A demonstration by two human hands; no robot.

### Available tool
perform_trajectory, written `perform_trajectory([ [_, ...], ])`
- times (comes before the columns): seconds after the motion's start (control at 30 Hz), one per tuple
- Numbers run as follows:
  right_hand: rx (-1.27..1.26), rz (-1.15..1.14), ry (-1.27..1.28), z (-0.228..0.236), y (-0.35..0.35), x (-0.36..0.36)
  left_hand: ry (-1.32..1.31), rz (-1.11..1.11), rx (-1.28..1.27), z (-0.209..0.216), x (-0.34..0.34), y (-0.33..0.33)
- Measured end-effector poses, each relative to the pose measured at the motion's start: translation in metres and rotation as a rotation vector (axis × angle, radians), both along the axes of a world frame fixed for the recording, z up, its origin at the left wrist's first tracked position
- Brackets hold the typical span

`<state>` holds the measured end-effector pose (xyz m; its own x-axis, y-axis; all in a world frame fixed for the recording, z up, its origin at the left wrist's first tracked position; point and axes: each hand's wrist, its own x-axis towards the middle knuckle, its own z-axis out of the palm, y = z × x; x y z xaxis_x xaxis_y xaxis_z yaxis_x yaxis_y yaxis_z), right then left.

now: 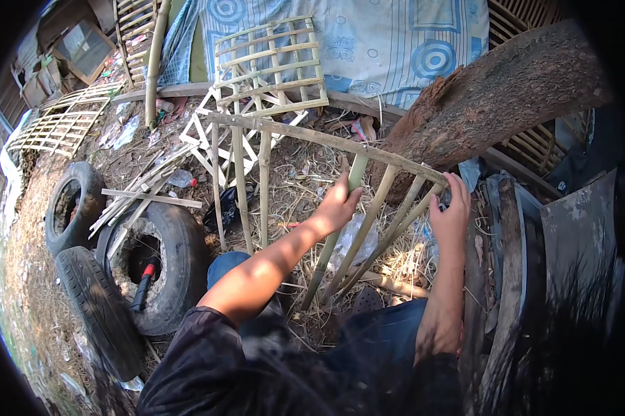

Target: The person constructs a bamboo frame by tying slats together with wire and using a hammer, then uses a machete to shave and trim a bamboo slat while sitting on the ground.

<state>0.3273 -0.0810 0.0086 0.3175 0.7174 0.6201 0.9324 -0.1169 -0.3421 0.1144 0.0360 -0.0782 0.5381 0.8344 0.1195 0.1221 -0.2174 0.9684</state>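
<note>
In front of me stands a bamboo frame: a long crossbar (295, 132) with several slats hanging from it toward the ground. My left hand (336, 206) is closed around a greenish bamboo slat (358, 169), just below where it meets the crossbar. At the bar's right end, my right hand (451, 211) has its fingers curled over the crossbar, with the thumb on the near side. A finished-looking bamboo lattice panel (274, 62) leans upright beyond the frame.
Old tyres (181, 243) lie at the left, with a red-and-black handled tool (144, 284) in one. Loose bamboo strips (135, 191) rest across the tyres. A thick leaning tree trunk (507, 97) rises at the right, near weathered planks (510, 263). Behind hangs a blue-white patterned cloth (375, 41).
</note>
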Motion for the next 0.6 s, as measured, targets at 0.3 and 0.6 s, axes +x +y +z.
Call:
perform_trajectory([
  [0.3,-0.320,0.123,0.069,-0.065,0.022,0.022,0.003,-0.069,-0.396,-0.052,0.000,0.029],
  [0.6,-0.558,0.003,0.215,-0.108,0.041,0.030,0.315,0.010,-0.213,-0.140,0.039,0.073],
])
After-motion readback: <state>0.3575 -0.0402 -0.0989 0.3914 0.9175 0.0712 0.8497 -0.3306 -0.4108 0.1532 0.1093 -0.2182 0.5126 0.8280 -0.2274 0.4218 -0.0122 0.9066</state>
